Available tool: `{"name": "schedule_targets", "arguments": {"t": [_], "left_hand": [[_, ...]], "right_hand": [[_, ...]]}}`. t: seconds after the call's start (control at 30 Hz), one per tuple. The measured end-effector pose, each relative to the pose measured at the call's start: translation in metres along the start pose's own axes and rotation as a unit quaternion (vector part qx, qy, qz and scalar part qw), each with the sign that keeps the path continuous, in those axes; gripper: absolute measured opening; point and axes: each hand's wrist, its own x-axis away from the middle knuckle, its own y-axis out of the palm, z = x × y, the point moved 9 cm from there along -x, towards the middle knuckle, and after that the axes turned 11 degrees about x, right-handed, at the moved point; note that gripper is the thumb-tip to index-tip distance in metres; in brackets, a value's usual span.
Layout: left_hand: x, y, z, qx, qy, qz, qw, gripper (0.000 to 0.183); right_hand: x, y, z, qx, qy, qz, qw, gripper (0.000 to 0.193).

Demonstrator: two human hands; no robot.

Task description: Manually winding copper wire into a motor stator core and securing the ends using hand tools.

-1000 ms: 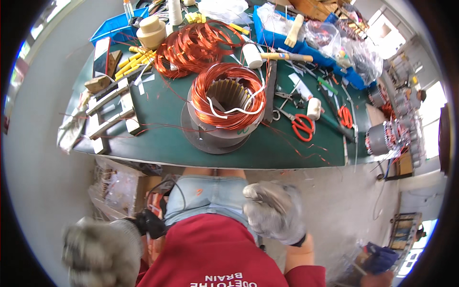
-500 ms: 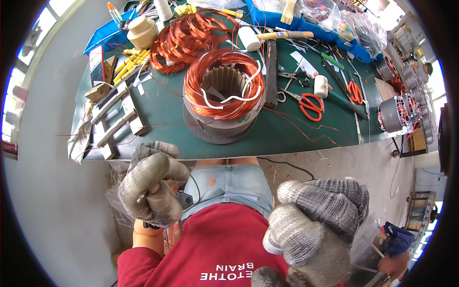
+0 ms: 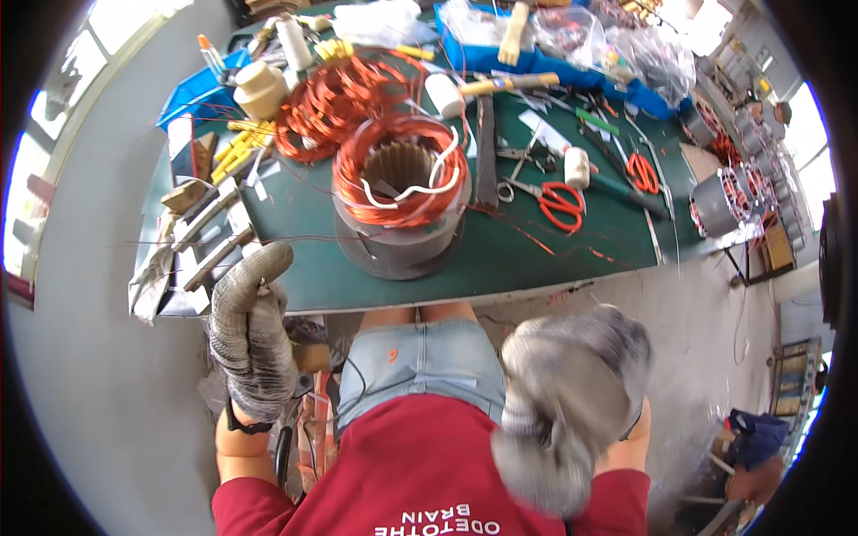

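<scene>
Both my hands wear grey knitted gloves and are raised in front of the table's near edge. My left hand [image 3: 255,335] shows one finger stretched up and bent over, with no object visible in it. My right hand [image 3: 572,402] is smeared by motion, so its fingers and anything in them cannot be made out. Beyond the hands a motor stator [image 3: 398,237] stands on the table, topped by a ring of copper wire coils [image 3: 357,192]. White sleeving [image 3: 438,170] lies across the coils. Loose thin copper wires trail from the stator to both sides.
Copper coils [image 3: 326,103] are piled behind the stator. To its right lie a white-headed mallet [image 3: 444,96], red-handled scissors [image 3: 561,207] and a dark bar [image 3: 486,152]. Wooden strips [image 3: 219,259] lie at the left. A blue tray [image 3: 554,62] holds plastic bags; other stators [image 3: 719,210] stand far right.
My left hand has shifted slightly left, and one finger has straightened upward. My right hand has moved a little left and turned. The view has shifted, too; the stator stays on the table.
</scene>
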Motion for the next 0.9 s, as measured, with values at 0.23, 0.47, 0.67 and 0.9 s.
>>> {"name": "schedule_targets", "arguments": {"t": [0.23,0.47,0.67,0.9], "left_hand": [[-0.022,-0.018,0.048,0.059,-0.015,-0.155,0.986,0.023],[-0.098,0.006,0.049,0.103,0.035,-0.254,0.961,0.024],[-0.13,0.045,-0.048,-0.405,0.29,-0.226,0.837,0.017],[-0.101,0.017,-0.135,-0.358,-0.08,-0.414,0.833,0.02]], "right_hand": [[0.029,0.03,0.045,0.041,-0.047,-0.042,0.997,0.022],[-0.012,0.044,0.143,-0.048,0.107,-0.044,0.992,0.033],[0.017,0.134,0.145,0.071,0.025,-0.299,0.951,0.076],[0.038,0.146,0.175,0.015,0.028,-0.508,0.861,0.026]]}}
